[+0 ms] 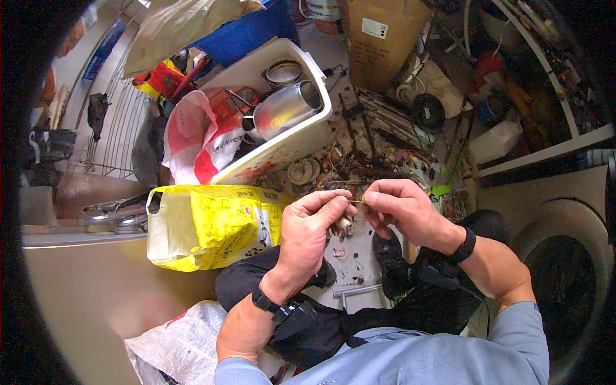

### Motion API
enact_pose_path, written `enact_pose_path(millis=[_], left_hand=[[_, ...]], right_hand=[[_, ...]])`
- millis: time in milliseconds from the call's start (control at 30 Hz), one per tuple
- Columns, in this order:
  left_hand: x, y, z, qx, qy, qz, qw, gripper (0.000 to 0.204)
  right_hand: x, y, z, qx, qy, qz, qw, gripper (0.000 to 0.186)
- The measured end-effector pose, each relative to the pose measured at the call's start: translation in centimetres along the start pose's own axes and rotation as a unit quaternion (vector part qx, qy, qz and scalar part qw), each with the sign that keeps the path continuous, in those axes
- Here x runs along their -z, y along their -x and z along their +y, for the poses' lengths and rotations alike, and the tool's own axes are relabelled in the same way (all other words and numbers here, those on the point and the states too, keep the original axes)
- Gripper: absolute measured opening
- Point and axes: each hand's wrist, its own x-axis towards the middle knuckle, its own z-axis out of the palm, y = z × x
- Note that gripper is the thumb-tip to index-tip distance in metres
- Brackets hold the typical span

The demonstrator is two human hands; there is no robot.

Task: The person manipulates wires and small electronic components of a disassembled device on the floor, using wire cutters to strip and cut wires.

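Note:
A thin yellow wire [355,201] runs between my two hands at the middle of the view. My left hand [313,228] is closed, its thumb and index finger pinching one end, with a small metal piece [344,225] held under the fingers; its exact form is too small to tell. My right hand [401,208] pinches the other end, the other fingers curled. Below them is a pale board [350,269] with small bits on it, between my dark-trousered legs. A yellow plastic bag [212,237] lies open just left of my left hand.
A white bin [240,163] holds metal cylinders and a red-white bag. Behind stand a blue container [247,29] and cardboard box [375,51]. Cluttered wires and parts [340,160] cover the floor. A washing machine [545,224] is at my right, a white sack [170,346] at lower left.

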Motion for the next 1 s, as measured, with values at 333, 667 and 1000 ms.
enact_pose_path(millis=[333,667,1000], left_hand=[[0.0,0.0,0.2,-0.017,-0.034,0.011,0.999,0.021],[0.2,-0.2,-0.4,-0.058,-0.046,0.029,0.997,0.019],[1.2,-0.6,0.3,-0.022,0.01,0.026,0.999,0.021]], right_hand=[[-0.3,0.4,-0.4,-0.017,0.04,0.0,0.999,0.027],[-0.5,0.3,-0.2,-0.05,-0.022,-0.005,0.998,0.029],[-0.5,0.6,0.1,-0.08,-0.06,0.01,0.995,0.029]])
